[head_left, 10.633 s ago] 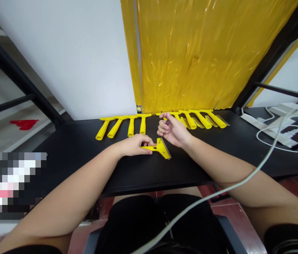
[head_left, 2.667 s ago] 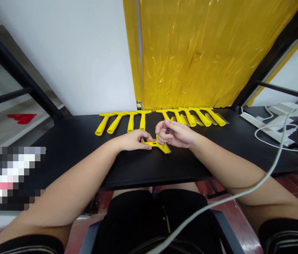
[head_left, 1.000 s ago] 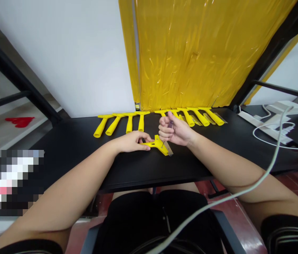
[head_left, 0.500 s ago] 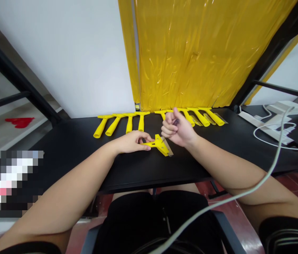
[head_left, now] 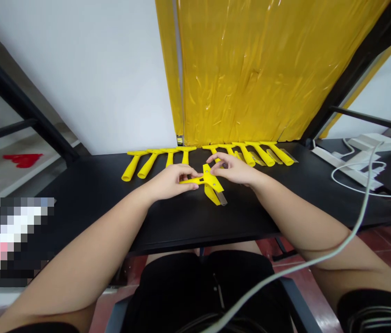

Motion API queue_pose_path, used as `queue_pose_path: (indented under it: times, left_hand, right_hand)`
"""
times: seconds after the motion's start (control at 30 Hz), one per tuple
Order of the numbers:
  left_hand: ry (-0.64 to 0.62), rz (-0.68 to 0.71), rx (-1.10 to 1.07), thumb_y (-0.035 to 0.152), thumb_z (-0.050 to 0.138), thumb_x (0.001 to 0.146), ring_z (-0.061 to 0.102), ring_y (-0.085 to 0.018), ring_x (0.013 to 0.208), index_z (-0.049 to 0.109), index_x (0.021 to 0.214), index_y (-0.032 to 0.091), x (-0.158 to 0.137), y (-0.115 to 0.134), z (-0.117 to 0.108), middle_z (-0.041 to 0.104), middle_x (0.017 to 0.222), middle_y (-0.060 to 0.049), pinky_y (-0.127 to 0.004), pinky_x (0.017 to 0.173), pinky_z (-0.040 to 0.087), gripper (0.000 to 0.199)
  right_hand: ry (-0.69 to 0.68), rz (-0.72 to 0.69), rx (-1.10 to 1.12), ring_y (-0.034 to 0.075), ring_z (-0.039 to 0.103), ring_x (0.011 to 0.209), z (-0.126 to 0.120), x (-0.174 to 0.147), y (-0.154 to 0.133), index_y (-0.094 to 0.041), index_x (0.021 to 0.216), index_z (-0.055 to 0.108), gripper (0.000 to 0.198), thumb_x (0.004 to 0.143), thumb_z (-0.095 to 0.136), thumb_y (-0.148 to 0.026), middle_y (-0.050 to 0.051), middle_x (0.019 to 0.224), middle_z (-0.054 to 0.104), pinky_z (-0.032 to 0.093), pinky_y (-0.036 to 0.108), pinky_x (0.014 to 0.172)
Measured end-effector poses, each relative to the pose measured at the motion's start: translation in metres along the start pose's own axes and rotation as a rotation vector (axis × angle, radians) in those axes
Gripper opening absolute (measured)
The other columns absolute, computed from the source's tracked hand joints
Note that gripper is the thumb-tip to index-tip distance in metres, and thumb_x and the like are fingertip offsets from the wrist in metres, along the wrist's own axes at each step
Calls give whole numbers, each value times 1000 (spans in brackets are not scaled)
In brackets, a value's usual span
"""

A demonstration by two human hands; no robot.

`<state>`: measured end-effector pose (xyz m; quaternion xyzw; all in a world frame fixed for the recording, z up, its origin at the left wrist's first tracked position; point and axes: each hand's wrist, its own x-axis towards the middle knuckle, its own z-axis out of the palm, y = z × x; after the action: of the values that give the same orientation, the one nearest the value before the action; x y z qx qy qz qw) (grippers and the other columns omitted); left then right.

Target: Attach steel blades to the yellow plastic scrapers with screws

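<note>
Left hand (head_left: 178,180) has the handle of a yellow scraper (head_left: 212,178) pinched between thumb and fingers, head just above the surface (head_left: 178,226), mid-front. Looks like a handle-only grip so the head stays reachable from the other side. Right hand (head_left: 232,169) is half curled at the head's far edge, thumb contact unclear; it has a dark object (head_left: 223,165) tucked in it, mostly hidden. Below the head: 1 yellow plate (head_left: 211,195) and 1 blade (head_left: 222,198), apart from the head at the near end, seemingly resting on the surface.

Counts: 4 yellow handles (head_left: 149,165) back left, 5 yellow scrapers (head_left: 263,155) back right, 1 in hand. Blades show beside the right row; overlap prevents a firm count. Both rows sit along the back edge, grips toward the person, probably for easy pickup and out of the hands' way. 2 small round fastener spots on the held head.
</note>
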<state>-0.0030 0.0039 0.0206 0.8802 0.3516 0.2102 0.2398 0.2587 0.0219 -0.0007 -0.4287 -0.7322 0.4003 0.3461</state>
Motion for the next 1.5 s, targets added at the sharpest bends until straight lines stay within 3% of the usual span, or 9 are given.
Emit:
queue_pose_path:
  times: [0.17, 0.5, 0.63, 0.77, 0.87, 1.1, 1.27, 1.37, 1.5]
  left_hand:
    - [-15, 35, 50, 42, 74, 89, 60, -17, 82, 77, 121, 24, -1, -1, 1, 72, 104, -5, -29, 71, 45, 37]
    - [-52, 55, 72, 45, 73, 91, 58, -16, 79, 77, 122, 23, 0, -3, 1, 71, 104, -7, -29, 69, 43, 38]
    - [-58, 55, 70, 45, 71, 92, 60, -16, 79, 77, 123, 24, 0, -3, 2, 72, 106, -7, -29, 71, 45, 38]
    - [-63, 80, 118, 41, 71, 92, 65, -19, 88, 77, 123, 25, -1, 0, 1, 74, 110, -8, -32, 79, 48, 35]
    - [-13, 19, 181, 41, 71, 90, 66, -21, 88, 78, 120, 24, -2, 2, -4, 76, 109, -8, -32, 79, 48, 35]
    - [101, -183, 227, 38, 73, 80, 64, -18, 77, 77, 102, 18, -4, -9, -17, 77, 100, -6, -31, 72, 47, 30]
    - [118, -206, 240, 38, 73, 79, 64, -18, 76, 76, 103, 18, -5, -12, -18, 76, 93, -5, -31, 71, 47, 31]
    - [124, -189, 236, 37, 72, 80, 64, -19, 78, 76, 101, 18, -5, -9, -18, 76, 96, -5, -31, 72, 47, 29]
    - [103, -109, 175, 38, 72, 82, 61, -17, 75, 76, 100, 18, -5, -5, -16, 77, 100, -7, -30, 68, 45, 28]
  right_hand:
    - [-69, 6, 49, 13, 50, 62, 5, -1, -1, -23, 115, 61, 38, 79, 74, -27, -1, 79, 68, 37, 28, 57]
    - [-118, 2, 171, 10, 42, 59, 8, 2, 2, -19, 98, 66, 30, 75, 80, -35, -5, 70, 52, 33, 26, 56]
    - [-130, -22, 129, 13, 48, 65, 10, 3, 0, -19, 89, 69, 26, 76, 79, -40, -3, 71, 55, 39, 29, 62]
    - [-22, -120, -64, 17, 56, 79, 8, 3, -3, -20, 86, 70, 17, 81, 74, -36, 3, 87, 68, 45, 33, 76]
    - [71, -162, -114, 18, 58, 83, 0, 3, -2, -21, 86, 71, 13, 83, 73, -34, 4, 92, 70, 45, 34, 80]
    - [-326, 13, -129, 15, 58, 68, -7, 0, 3, -18, 84, 76, 17, 75, 79, -32, 1, 74, 69, 42, 30, 66]
    - [-396, 91, -90, 15, 61, 67, 3, 1, 4, -17, 84, 76, 19, 74, 81, -32, 2, 73, 71, 45, 30, 67]
    - [-325, 66, -53, 18, 66, 74, 0, 3, 7, -19, 85, 74, 11, 77, 77, -27, 4, 79, 74, 49, 32, 74]
    - [-72, 16, -16, 18, 66, 83, -4, 4, 6, -21, 90, 70, 7, 86, 71, -27, 5, 87, 76, 49, 30, 76]
